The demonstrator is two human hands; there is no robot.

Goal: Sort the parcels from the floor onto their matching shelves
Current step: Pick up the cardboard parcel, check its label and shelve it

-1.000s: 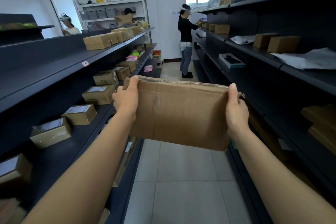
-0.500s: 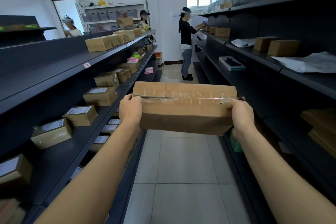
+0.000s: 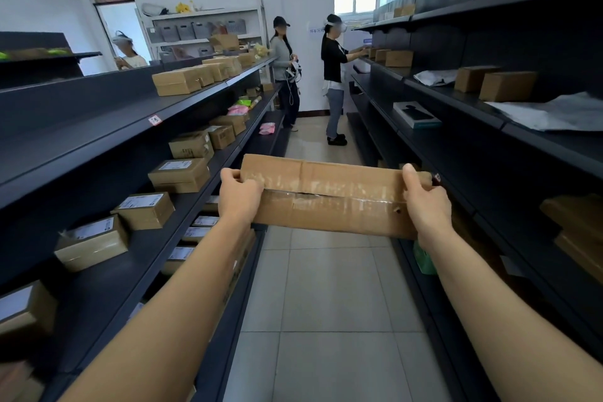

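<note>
A flat brown cardboard parcel (image 3: 332,196) with clear tape along its seam is held out in front of me over the aisle, its taped side turned up toward the camera. My left hand (image 3: 239,194) grips its left end and my right hand (image 3: 424,202) grips its right end. Dark shelves run along both sides: the left shelf (image 3: 107,127) carries several labelled cardboard boxes, the right shelf (image 3: 456,101) holds a few boxes and grey mail bags.
Two people stand at the far end of the tiled aisle (image 3: 332,287), one in black (image 3: 332,75) reaching into the right shelf, one in grey (image 3: 285,68) by the left shelf. A third person (image 3: 127,52) is behind the left rack. A green item (image 3: 424,258) sits low right.
I have tipped the parcel from its broad face toward me to its taped face up, and lowered it slightly. A person in grey has come into view at the aisle's end.
</note>
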